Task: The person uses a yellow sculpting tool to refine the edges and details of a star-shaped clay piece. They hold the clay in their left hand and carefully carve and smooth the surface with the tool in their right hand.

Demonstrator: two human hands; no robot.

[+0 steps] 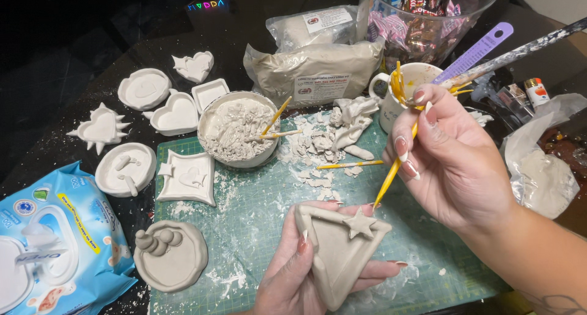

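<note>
Your left hand (299,272) cradles the soft triangular clay dish (339,254) near you above the green mat (257,223); your right hand (452,162) pinches a yellow modelling tool (391,174) at its star (359,224). Pressing hard could, I judge, dent or dislodge the star, and a tight squeeze could warp the rim.

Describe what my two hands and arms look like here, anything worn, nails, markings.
Both hands are bare, with no gloves, rings or sleeves in view. The left hand and right hand have long pointed nails, pinkish with white tips. A dark tattoo shows on the right forearm at the picture's bottom edge. No watch or bracelet is visible.
</note>
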